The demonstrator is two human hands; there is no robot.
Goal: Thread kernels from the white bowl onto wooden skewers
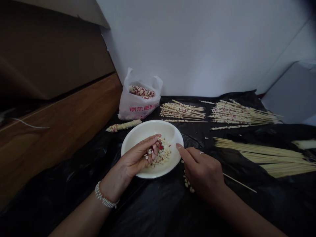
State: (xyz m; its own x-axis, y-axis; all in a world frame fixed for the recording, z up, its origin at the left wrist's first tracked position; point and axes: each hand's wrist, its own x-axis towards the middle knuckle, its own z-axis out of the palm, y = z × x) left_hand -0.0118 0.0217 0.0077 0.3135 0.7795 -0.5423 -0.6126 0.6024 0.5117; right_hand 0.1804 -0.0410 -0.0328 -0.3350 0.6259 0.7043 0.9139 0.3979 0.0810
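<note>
A white bowl (133, 131) holds loose white and red corn kernels (161, 159). Over its near side is my left hand (140, 153), closed around several corn kernels (147, 154), with thumb and fingertips pinched together near its middle. At the bowl's right rim my right hand (203, 171) is closed, wearing a ring. A thin wooden skewer (240, 183) sticks out behind it, apparently held in its fingers; the front end of the skewer is hard to make out. More kernels (187, 184) lie beside the bowl, partly hidden by my right hand.
A white plastic bag (140, 108) with speckled corn cobs (142, 91) stands behind the bowl. A mostly stripped cob (124, 125) lies in front. Kernel-threaded skewers lie in two piles, one central (177, 110), one right (232, 113). Bare skewers (261, 154) are nearer, on black plastic sheeting (153, 207).
</note>
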